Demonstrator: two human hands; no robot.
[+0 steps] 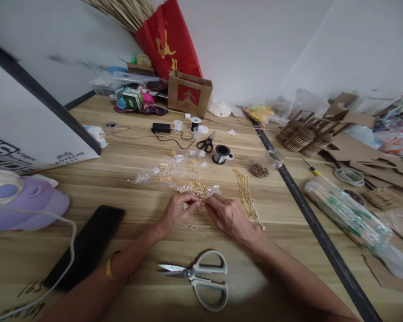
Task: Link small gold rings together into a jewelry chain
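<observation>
Over the middle of the table, my left hand (178, 212) and my right hand (229, 216) meet fingertip to fingertip, both pinched. Whatever small piece lies between the fingers is too tiny to make out. Right beyond them is a heap of gold and silver jewelry findings (195, 187) on clear plastic bags. A short thin chain with a ring (193, 227) lies just in front of my hands. Closer to me rest large scissors (201, 275) with pale handles, blades slightly apart. Several gold chains (245, 192) are laid out to the right of my right hand.
Beyond the heap are a wire spool (221, 153), black scissors (206, 143) and a dish of beads (260, 170). A black phone (87, 246) and a purple plush-like object (33, 201) sit left. Packaged sticks (345, 212) and small woven baskets (302, 136) occupy the right.
</observation>
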